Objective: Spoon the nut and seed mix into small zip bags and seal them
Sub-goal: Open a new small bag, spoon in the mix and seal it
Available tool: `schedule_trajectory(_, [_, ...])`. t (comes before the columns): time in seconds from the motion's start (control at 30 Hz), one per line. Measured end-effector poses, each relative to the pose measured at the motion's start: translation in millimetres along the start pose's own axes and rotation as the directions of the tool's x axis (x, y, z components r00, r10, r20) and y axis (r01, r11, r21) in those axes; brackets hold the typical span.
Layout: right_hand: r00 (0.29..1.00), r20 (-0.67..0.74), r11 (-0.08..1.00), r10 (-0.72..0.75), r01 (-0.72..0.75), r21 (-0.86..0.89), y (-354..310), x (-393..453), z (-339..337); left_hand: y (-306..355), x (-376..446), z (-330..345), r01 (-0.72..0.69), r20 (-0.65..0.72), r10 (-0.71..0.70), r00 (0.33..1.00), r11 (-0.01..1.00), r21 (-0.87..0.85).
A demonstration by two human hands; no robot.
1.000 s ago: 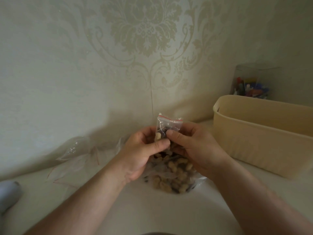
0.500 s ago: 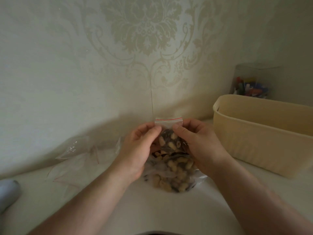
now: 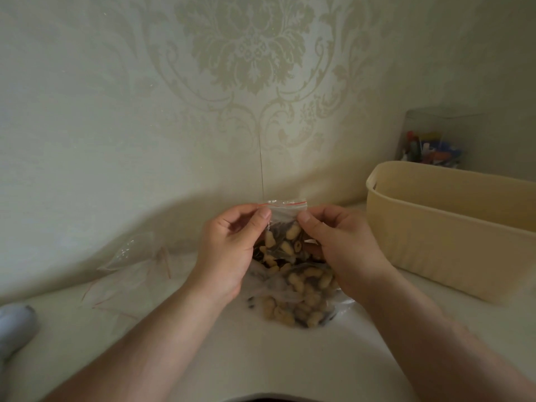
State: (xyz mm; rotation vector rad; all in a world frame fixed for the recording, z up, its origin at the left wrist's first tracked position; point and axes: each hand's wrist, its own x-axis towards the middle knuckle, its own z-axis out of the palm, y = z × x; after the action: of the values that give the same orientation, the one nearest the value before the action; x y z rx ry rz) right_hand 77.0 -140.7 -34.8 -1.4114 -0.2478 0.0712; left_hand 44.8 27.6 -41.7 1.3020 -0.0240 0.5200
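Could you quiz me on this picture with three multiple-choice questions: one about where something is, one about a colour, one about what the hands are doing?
1. Where is the beige basket?
A. To the person's right, by the wall
B. On the far left
C. Under the hands

2. What colour is the line along the small zip bag's top?
A. Blue
B. Red
C. Green

3. What are the left hand and right hand doing?
A. Resting flat on the table
B. Holding a spoon
C. Pinching the small bag's upper corners

Answers: 1 A, it stands at the right edge of view. 2 B, a thin red line runs across the top. 3 C, thumb and fingers of each hand grip one side just under the strip.
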Motion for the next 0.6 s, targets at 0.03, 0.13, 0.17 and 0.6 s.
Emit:
schedule_trajectory(0.03, [1.000, 0.006, 1.000, -0.004, 0.004, 0.005, -0.6, -0.1, -0.4, -0.1, 0.0, -0.2, 0.005, 0.007, -0.005, 1.000, 1.000, -0.001])
schedule_trajectory(0.13, [0.999, 0.029, 0.999, -0.027, 0.027, 0.023, -3.4, -1.3, -2.8, 2.4, -2.6, 0.5, 0.013, 0.032, -0.013, 0.999, 1.000, -0.012])
schedule_trajectory(0.17, [0.999, 0.035, 0.999, -0.039, 0.039, 0.027, -3.8, -1.8, -3.7, 3.0, -3.1, 1.0, 0.013, 0.038, -0.013, 0.999, 1.000, -0.019])
schedule_trajectory(0.6, [0.994, -0.023, 0.992, -0.103, 0.101, -0.071, -1.9, 0.6, -3.4, 0.2, -0.3, -1.4, 0.071, -0.012, -0.071, 0.997, 0.996, 0.058])
